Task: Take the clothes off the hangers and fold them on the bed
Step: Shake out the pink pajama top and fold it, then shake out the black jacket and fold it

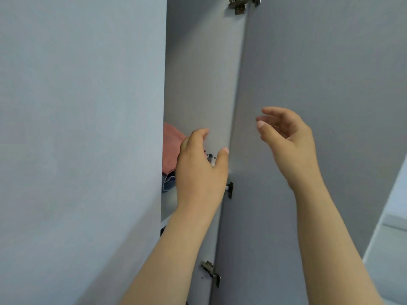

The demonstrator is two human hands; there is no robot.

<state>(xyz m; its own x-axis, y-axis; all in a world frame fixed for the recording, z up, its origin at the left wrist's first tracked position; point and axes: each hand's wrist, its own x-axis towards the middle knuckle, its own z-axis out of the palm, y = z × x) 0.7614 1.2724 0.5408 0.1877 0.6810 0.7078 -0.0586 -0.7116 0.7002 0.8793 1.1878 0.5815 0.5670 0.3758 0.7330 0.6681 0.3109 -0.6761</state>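
Both hands are empty with fingers loosely curled: the left hand (201,168) reaches into the open grey-blue wardrobe (198,73), and the right hand (290,137) hovers in front of the right door (319,73). A pink garment (172,148) lies on a blue garment (167,182) on the shelf (169,203) inside, just left of the left hand. 3 metal hinges (242,4) line the right door's edge

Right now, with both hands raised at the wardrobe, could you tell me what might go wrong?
The left hand reaches into the narrow gap right beside a metal hinge of the open door; if that door swings, the hand could get pinched. The pink garment lies bunched above a blue cloth, so pulling one may drag the other out. No hanger is visible, so the grab may be partly blind.
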